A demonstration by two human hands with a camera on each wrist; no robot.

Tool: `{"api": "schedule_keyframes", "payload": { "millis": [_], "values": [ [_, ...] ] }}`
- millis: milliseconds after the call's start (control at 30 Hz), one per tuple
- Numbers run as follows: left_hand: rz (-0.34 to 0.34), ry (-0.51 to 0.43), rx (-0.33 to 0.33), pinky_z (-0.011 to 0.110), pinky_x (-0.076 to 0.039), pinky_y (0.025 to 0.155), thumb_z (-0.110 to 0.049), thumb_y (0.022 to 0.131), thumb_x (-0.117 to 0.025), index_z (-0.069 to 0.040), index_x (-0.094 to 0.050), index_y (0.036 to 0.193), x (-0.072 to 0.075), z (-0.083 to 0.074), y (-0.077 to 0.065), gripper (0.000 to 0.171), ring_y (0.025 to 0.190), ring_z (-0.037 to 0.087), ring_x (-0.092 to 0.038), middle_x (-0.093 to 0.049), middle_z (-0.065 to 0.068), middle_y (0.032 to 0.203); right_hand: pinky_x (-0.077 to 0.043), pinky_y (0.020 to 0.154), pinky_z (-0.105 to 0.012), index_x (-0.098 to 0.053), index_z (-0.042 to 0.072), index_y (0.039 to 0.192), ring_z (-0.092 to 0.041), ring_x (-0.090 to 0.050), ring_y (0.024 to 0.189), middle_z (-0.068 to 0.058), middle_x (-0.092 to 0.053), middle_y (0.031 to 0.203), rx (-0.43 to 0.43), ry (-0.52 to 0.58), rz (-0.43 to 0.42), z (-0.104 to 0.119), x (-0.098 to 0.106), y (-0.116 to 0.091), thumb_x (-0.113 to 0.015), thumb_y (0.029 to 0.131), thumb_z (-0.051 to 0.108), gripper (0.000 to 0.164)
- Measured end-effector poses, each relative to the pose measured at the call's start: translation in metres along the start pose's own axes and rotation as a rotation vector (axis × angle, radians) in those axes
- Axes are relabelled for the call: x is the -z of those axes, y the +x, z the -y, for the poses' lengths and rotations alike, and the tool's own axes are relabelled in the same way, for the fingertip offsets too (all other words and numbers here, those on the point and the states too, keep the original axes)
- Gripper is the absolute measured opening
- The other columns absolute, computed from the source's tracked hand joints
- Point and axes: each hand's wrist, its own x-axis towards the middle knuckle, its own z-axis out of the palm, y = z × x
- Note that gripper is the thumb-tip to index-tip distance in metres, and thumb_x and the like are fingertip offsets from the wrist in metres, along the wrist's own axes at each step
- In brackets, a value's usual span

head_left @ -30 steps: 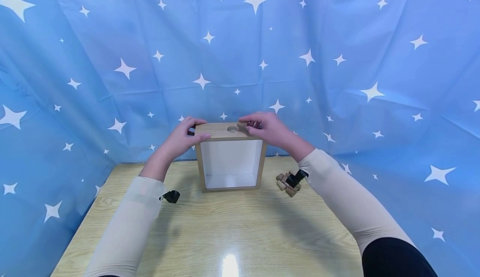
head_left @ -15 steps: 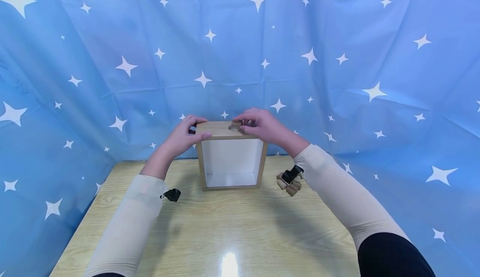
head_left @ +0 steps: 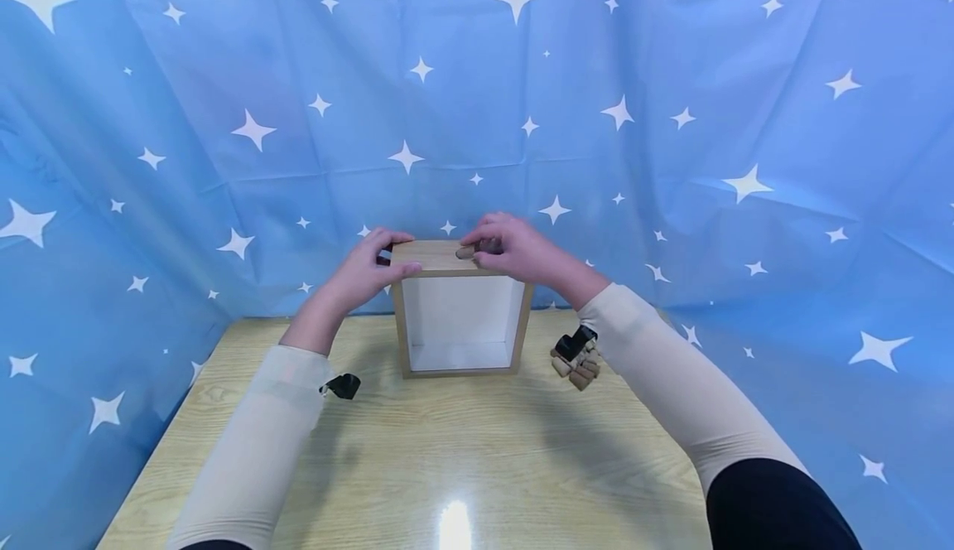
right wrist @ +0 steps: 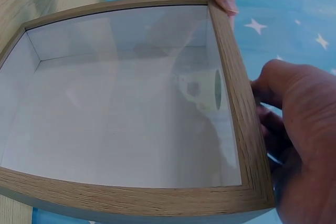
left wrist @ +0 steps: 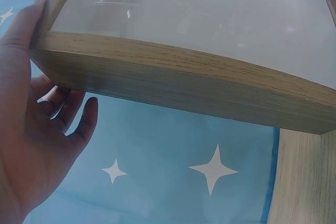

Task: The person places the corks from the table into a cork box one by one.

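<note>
A shallow wooden box frame (head_left: 432, 258) with a clear front and white inside stands upright on the table, a round hole in its top edge. My left hand (head_left: 363, 275) grips its upper left corner, thumb at the front and fingers behind; the left wrist view shows that thumb along the frame's edge. At the hole, my right hand (head_left: 517, 250) pinches a small tan cork (head_left: 465, 253) between thumb and fingers. It covers most of the opening. In the right wrist view the right hand (right wrist: 299, 114) is beside the frame edge, its cork hidden.
Several more tan corks (head_left: 584, 372) lie in a heap on the wooden table (head_left: 417, 459), to the right of the box and partly under the right wrist's black strap. A blue curtain with white stars (head_left: 298, 53) hangs close behind the box.
My right hand has moved slightly left along the top with the cork, from beside the hole to over it. The left hand keeps its grip on the corner.
</note>
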Motion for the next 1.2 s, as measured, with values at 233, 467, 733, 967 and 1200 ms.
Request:
{"api": "schedule_keyframes", "payload": {
  "millis": [233, 467, 733, 967, 1200],
  "values": [
    [0.005, 0.006, -0.008, 0.057, -0.053, 0.106, -0.055, 0.101, -0.078, -0.019, -0.061, 0.155, 0.000, 0.003, 0.000, 0.067, 0.132, 0.038, -0.058, -0.054, 0.007, 0.148, -0.059, 0.089, -0.040, -0.079, 0.007, 0.123, -0.023, -0.067, 0.103, -0.007, -0.070, 0.115, -0.050, 0.037, -0.013, -0.001, -0.003, 0.001, -0.074, 0.102, 0.006, 0.022],
    [0.000, 0.001, -0.001, 0.057, -0.054, 0.106, -0.056, 0.100, -0.080, -0.019, -0.060, 0.156, -0.001, 0.002, -0.001, 0.070, 0.132, 0.038, -0.059, -0.054, 0.006, 0.149, -0.059, 0.088, -0.039, -0.082, 0.008, 0.125, -0.022, -0.064, 0.105, -0.004, -0.072, 0.114, -0.039, 0.007, -0.014, -0.002, -0.006, 0.003, -0.076, 0.101, 0.006, 0.024],
    [0.006, 0.003, -0.010, 0.057, -0.053, 0.108, -0.054, 0.101, -0.079, -0.019, -0.060, 0.156, -0.002, 0.003, 0.001, 0.068, 0.132, 0.038, -0.058, -0.054, 0.006, 0.149, -0.058, 0.085, -0.038, -0.082, 0.007, 0.126, -0.023, -0.063, 0.103, -0.004, -0.072, 0.115, -0.040, -0.005, -0.013, -0.001, -0.006, 0.004, -0.076, 0.102, 0.009, 0.025],
    [0.001, -0.007, 0.007, 0.058, -0.054, 0.106, -0.054, 0.100, -0.080, -0.020, -0.061, 0.155, -0.002, 0.001, 0.001, 0.067, 0.132, 0.039, -0.058, -0.054, 0.005, 0.148, -0.059, 0.090, -0.039, -0.080, 0.005, 0.127, -0.023, -0.066, 0.105, -0.006, -0.071, 0.117, -0.040, 0.025, -0.035, 0.000, -0.004, 0.002, -0.076, 0.102, 0.009, 0.026],
    [0.001, -0.007, 0.005, 0.058, -0.054, 0.106, -0.056, 0.101, -0.079, -0.019, -0.060, 0.157, 0.000, 0.001, 0.001, 0.070, 0.135, 0.040, -0.057, -0.053, 0.006, 0.151, -0.059, 0.096, -0.044, -0.080, 0.004, 0.123, -0.025, -0.066, 0.110, -0.008, -0.072, 0.119, -0.011, 0.088, -0.137, -0.005, 0.002, -0.013, -0.079, 0.102, 0.008, 0.022]
  ]
}}
